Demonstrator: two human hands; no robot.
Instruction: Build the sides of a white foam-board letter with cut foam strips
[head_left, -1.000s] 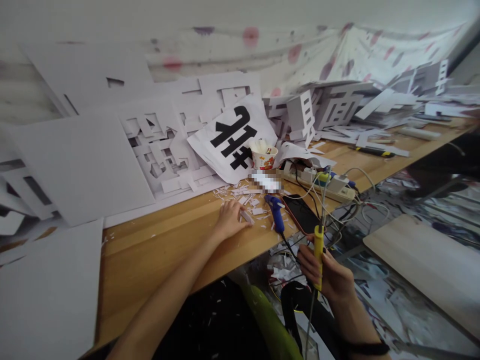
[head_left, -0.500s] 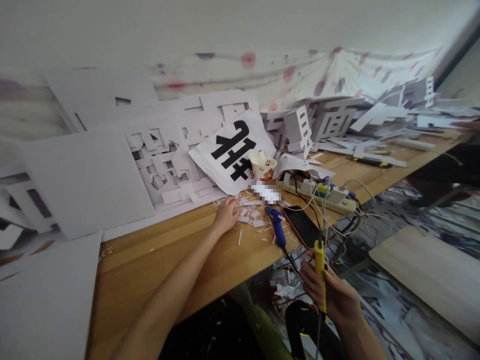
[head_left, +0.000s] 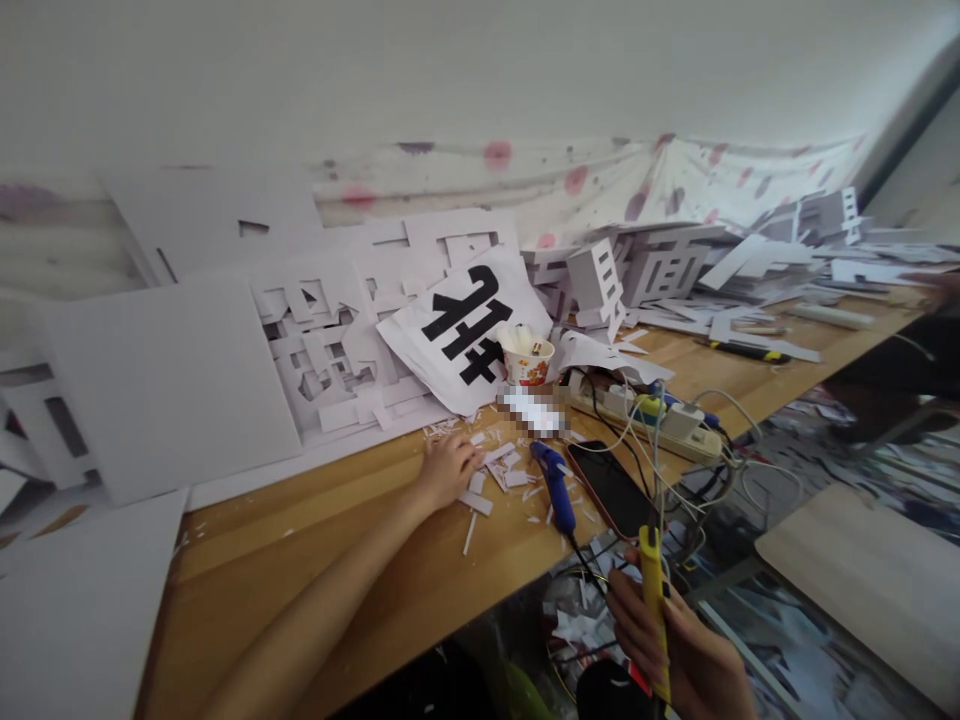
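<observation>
My left hand lies palm down on the wooden table, fingers loosely stretched out among small white offcuts. A thin white strip lies just in front of it. My right hand is closed around a yellow pen-shaped tool resembling a soldering iron, held upright off the table's front edge. Its dark upper end stands near hanging cables. Between my hands, a blue glue gun lies beside a dark phone. The undersides of my left fingers are hidden.
A power strip with tangled cables sits right of a paper cup. Behind stand a sheet with a black character and cut white boards. A cutter knife and a stool are at right.
My left hand has drawn slightly toward me, and some offcuts and the thin strip have shifted with it. My right hand still holds the yellow tool, now lower in the view.
</observation>
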